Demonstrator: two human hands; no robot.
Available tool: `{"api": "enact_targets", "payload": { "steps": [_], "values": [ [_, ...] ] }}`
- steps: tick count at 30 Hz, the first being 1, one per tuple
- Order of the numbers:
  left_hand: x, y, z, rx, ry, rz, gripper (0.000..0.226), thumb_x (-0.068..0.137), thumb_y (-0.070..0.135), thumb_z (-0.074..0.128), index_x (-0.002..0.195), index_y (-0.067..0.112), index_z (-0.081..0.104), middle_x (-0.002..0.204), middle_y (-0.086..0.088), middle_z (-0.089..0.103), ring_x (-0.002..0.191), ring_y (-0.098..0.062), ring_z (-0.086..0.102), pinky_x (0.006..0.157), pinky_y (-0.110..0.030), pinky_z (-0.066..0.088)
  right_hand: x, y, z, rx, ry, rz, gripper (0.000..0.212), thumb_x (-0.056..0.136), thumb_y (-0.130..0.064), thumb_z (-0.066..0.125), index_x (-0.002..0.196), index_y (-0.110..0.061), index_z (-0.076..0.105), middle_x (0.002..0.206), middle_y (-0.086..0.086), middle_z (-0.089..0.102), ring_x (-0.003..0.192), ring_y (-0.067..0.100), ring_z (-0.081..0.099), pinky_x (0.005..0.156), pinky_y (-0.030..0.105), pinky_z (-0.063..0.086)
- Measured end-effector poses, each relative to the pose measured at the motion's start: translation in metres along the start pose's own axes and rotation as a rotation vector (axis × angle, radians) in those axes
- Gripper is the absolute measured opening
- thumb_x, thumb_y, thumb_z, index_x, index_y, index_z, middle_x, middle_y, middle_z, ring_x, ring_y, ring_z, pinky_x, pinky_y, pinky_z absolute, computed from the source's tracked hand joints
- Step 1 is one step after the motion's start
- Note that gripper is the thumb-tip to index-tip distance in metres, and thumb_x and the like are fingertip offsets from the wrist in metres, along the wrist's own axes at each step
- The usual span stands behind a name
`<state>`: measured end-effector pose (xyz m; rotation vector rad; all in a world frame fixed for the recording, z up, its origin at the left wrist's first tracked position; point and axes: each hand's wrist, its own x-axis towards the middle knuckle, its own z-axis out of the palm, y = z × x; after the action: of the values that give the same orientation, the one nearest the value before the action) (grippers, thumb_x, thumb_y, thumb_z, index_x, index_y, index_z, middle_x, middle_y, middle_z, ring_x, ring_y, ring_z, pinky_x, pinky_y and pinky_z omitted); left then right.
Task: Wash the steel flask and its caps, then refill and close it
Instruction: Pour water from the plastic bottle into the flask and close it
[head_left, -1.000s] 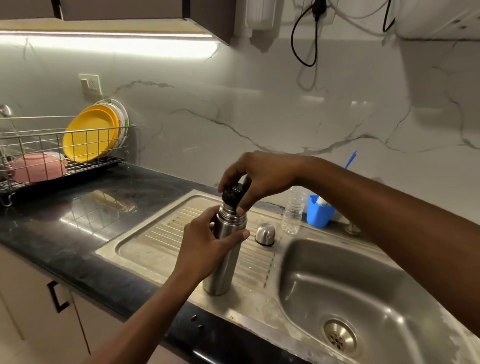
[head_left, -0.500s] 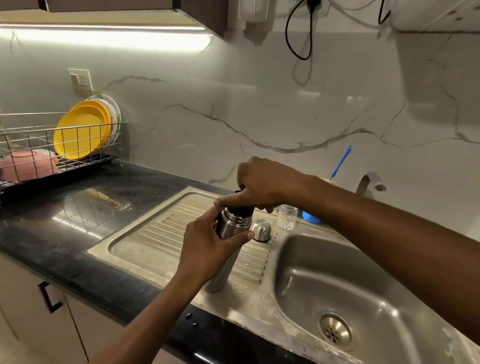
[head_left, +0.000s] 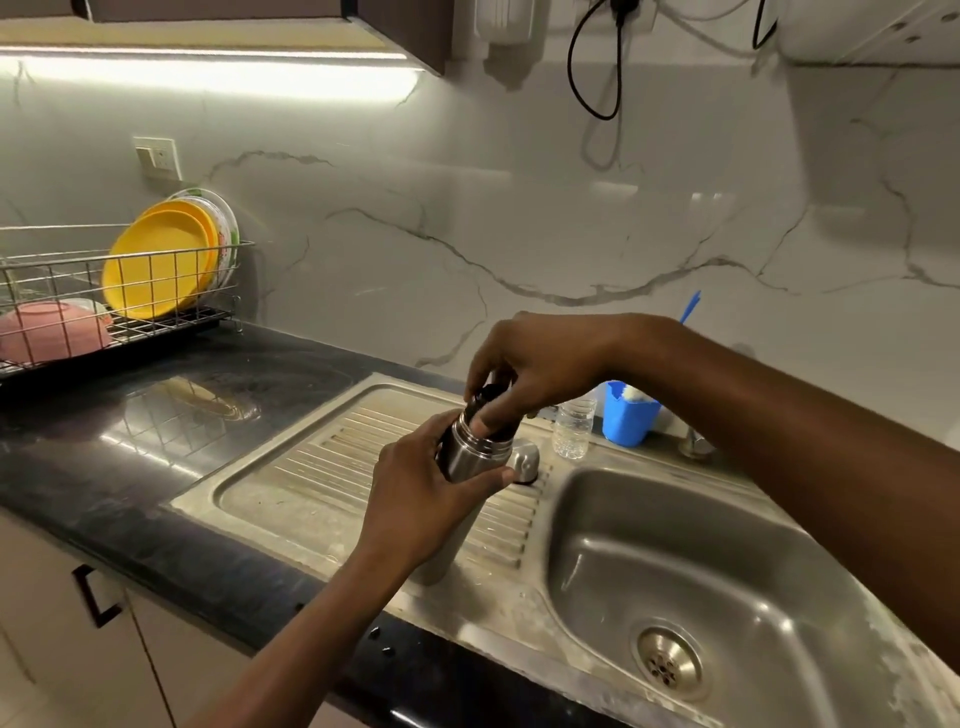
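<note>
Well off to the left of both grips, a wire rack (head_left: 62, 260) stands on the dark desk (head_left: 104, 467), holding yellow plates (head_left: 156, 260) on edge and a pink bowl (head_left: 47, 338). Nearer, the ribbed drainboard (head_left: 311, 467) runs beneath the hands. The left grip (head_left: 421, 499) is wrapped round the upper body of the steel flask (head_left: 467, 457), fingers and thumb curled firmly on it. The flask leans a little, its foot down on the drainboard below this grip. Just above, the right grip (head_left: 540, 364) comes down over the flask's mouth, thumb and fingertips pinching the black cap (head_left: 485, 397) at the neck; whether that cap is threaded in cannot be told. Just right of the left grip's thumb, a domed steel cap (head_left: 527, 462) sits on the drainboard. Further right, under the right forearm, a clear bottle (head_left: 573, 428) and a blue cup (head_left: 626, 418) stand near the wall. The sink bowl (head_left: 753, 545) lies below and right of the grips.
</note>
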<state>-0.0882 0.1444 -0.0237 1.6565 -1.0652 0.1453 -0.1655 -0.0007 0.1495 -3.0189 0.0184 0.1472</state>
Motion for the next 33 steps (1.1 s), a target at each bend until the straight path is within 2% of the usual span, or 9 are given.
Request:
{"api": "enact_targets", "payload": {
  "steps": [3,6,9,12,15,20,25,28,33],
  "values": [
    [0.000,-0.003,-0.001,0.002,0.012,-0.013,0.071,0.068,0.064,0.087,0.131,0.044,0.060,0.100,0.033,0.063,0.096,0.007,0.067,0.085,-0.021,0.057,-0.001,-0.013,0.012,-0.027,0.067,0.163,0.053,0.098,-0.062,0.057,0.077,-0.014,0.065,0.062,-0.001,0.069,0.052,0.012,0.071,0.056,0.026,0.057],
    [0.001,-0.005,-0.001,0.006,0.001,-0.017,0.063,0.068,0.063,0.088,0.121,0.053,0.056,0.095,0.038,0.063,0.094,0.010,0.067,0.087,-0.027,0.060,-0.003,-0.018,0.020,-0.132,0.170,0.228,0.069,0.095,-0.077,0.042,0.070,-0.015,0.058,0.060,0.002,0.066,0.051,0.015,0.069,0.061,0.032,0.061],
    [0.001,-0.004,-0.001,-0.004,0.010,-0.011,0.068,0.067,0.066,0.087,0.126,0.054,0.056,0.097,0.039,0.062,0.095,0.011,0.066,0.085,-0.024,0.059,-0.006,-0.010,0.009,-0.069,0.151,0.151,0.064,0.093,-0.074,0.052,0.104,-0.015,0.073,0.096,0.004,0.076,0.071,0.010,0.071,0.066,0.027,0.059],
    [0.001,-0.006,-0.002,-0.018,0.011,0.001,0.071,0.066,0.069,0.084,0.129,0.050,0.059,0.100,0.036,0.065,0.097,0.010,0.067,0.085,-0.021,0.058,-0.013,-0.001,-0.003,0.004,-0.016,-0.029,0.051,0.090,-0.043,0.079,0.135,-0.028,0.062,0.121,-0.006,0.071,0.094,0.000,0.066,0.086,0.024,0.056],
    [0.000,-0.007,-0.002,-0.009,0.016,0.001,0.071,0.069,0.062,0.088,0.132,0.047,0.058,0.100,0.037,0.062,0.095,0.015,0.064,0.087,-0.020,0.058,-0.009,0.001,0.005,0.016,0.045,-0.003,0.034,0.092,-0.049,0.075,0.108,-0.019,0.072,0.087,-0.007,0.077,0.074,0.006,0.073,0.070,0.026,0.057],
    [0.000,-0.006,0.000,-0.007,0.010,-0.012,0.066,0.068,0.060,0.090,0.124,0.050,0.056,0.098,0.035,0.064,0.097,0.008,0.068,0.087,-0.026,0.061,-0.004,-0.010,0.022,-0.146,0.201,0.215,0.070,0.092,-0.080,0.045,0.068,-0.017,0.063,0.051,-0.004,0.065,0.050,0.011,0.066,0.056,0.025,0.047],
    [0.002,-0.010,0.000,-0.025,0.020,-0.017,0.070,0.065,0.069,0.086,0.128,0.047,0.063,0.101,0.034,0.068,0.097,0.011,0.068,0.088,-0.031,0.063,-0.018,-0.004,0.000,-0.087,-0.001,0.027,0.050,0.095,-0.053,0.068,0.135,-0.024,0.059,0.099,-0.012,0.066,0.088,0.001,0.062,0.074,0.021,0.045],
    [0.001,-0.012,-0.001,-0.037,0.035,-0.023,0.063,0.067,0.063,0.089,0.124,0.049,0.064,0.100,0.034,0.071,0.096,0.010,0.068,0.085,-0.031,0.063,-0.020,-0.004,0.008,-0.105,0.003,-0.015,0.044,0.100,-0.047,0.064,0.136,-0.023,0.055,0.092,-0.022,0.055,0.082,-0.006,0.055,0.068,0.014,0.037],
    [0.000,-0.012,-0.001,-0.042,0.063,-0.025,0.059,0.069,0.058,0.091,0.121,0.044,0.068,0.099,0.029,0.073,0.093,0.007,0.069,0.081,-0.033,0.063,-0.014,-0.008,0.022,-0.193,0.064,0.000,0.029,0.105,-0.055,0.048,0.106,-0.026,0.052,0.085,-0.015,0.053,0.077,0.004,0.053,0.063,0.024,0.035]
  ]
}}
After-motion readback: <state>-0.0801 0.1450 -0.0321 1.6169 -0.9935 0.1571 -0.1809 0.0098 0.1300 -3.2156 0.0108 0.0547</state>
